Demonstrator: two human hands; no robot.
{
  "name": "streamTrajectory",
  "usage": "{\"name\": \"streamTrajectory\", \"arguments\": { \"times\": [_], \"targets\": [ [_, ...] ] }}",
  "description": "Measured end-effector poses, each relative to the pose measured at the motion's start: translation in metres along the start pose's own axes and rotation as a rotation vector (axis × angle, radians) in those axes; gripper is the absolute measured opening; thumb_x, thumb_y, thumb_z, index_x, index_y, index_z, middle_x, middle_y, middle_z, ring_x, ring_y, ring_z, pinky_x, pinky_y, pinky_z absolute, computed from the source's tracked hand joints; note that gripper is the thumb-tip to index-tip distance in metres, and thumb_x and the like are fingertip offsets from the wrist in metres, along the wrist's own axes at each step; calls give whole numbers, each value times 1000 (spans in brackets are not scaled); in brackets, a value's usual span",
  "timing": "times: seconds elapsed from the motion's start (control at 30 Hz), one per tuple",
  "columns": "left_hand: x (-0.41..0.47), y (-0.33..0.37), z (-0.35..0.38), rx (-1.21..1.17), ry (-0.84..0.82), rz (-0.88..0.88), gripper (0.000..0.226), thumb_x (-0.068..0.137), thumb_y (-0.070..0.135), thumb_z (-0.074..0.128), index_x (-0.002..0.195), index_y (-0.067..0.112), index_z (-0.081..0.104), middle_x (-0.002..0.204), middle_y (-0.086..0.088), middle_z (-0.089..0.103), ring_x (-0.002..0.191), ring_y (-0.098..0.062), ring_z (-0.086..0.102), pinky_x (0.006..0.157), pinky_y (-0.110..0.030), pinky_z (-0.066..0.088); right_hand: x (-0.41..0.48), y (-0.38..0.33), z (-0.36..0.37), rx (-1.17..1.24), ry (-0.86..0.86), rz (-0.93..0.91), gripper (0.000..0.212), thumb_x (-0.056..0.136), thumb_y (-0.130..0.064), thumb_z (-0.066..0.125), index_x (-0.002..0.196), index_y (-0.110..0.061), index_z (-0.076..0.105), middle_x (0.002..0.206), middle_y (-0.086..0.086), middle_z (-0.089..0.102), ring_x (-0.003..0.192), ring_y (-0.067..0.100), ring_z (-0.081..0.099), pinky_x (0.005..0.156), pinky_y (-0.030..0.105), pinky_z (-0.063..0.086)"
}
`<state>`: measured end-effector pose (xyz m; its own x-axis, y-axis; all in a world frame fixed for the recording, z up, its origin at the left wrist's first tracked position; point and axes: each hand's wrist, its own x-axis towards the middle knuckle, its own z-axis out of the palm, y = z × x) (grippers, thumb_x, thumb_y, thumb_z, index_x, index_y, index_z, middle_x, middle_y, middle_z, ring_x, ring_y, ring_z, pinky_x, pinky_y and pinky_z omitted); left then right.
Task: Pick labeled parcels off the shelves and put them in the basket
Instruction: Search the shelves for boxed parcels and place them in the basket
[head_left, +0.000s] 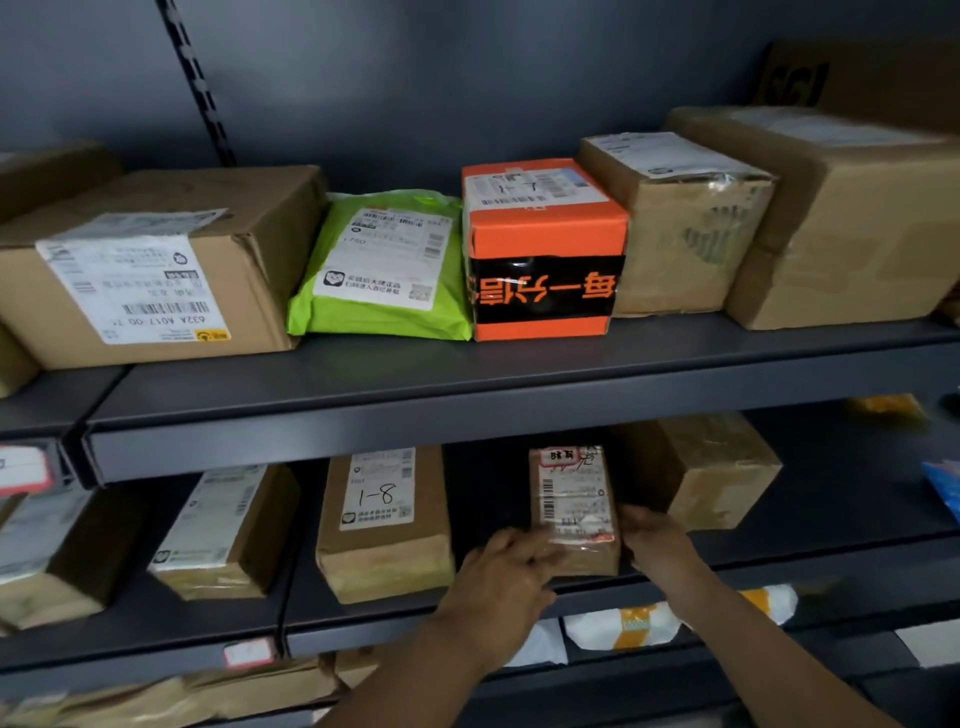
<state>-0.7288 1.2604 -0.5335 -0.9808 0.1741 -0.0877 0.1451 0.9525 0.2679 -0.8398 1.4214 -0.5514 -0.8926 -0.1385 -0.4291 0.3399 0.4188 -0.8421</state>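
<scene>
1. Head view, lower centre of the frame: the small brown parcel (574, 512) with a white barcode label on top. It lies flat near the front edge of the lower shelf (810, 551), between our two hands.
2. Left hand (506, 577), lower centre: it reaches in from below and grasps the parcel's near left corner, thumb up by the left edge and fingers across the front.
3. Right hand (657, 543), just right of the parcel: its fingers lie against the parcel's right side. The hand is blurred, so we cannot tell whether they curl round the parcel or only press it.
4. Same shelf, left of the parcel and apart from it: a flat brown package marked "1-8" (384, 525), then a tilted labeled box (228, 530).
5. Same shelf, right and further back: a taped cardboard box (701, 467).
6. Upper shelf (467, 379), from left to right of the frame:
   - a large labeled carton (156, 270)
   - a green mailer bag (384, 265)
   - an orange box (543, 249) banded with black tape
   - a taped brown box (685, 218)
   - a large carton at far right (841, 218)
7. Bottom of the frame, under the lower shelf: white-and-yellow bags (649, 621).
</scene>
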Motion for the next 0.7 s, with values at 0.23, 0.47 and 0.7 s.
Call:
{"name": "streamTrajectory", "arguments": {
  "times": [0.23,0.47,0.7],
  "targets": [
    [12,11,-1,-213,235,-19,50,96,5,42,143,22,38,149,3,36,132,-12,35,103,-2,12,-14,-3,-7,-62,-118,-88,27,97,-21,50,122,-14,56,112,7,63,97,19,58,84,30,44],
    [43,19,-6,-716,87,-514,39,97,32,48,133,15,46,129,-2,57,110,-15,57,89,-18,43,-16,2,-3,-128,-98,-129,36,94,-12,52,131,-12,52,125,8,61,113,23,57,92,28,45],
    [34,18,4,-856,218,-590,37,86,31,66,116,23,45,122,1,45,105,-11,51,92,-25,44,-29,17,-13,106,-151,-83,45,84,6,61,123,-11,46,117,7,60,96,11,59,72,19,49]
  ]
}}
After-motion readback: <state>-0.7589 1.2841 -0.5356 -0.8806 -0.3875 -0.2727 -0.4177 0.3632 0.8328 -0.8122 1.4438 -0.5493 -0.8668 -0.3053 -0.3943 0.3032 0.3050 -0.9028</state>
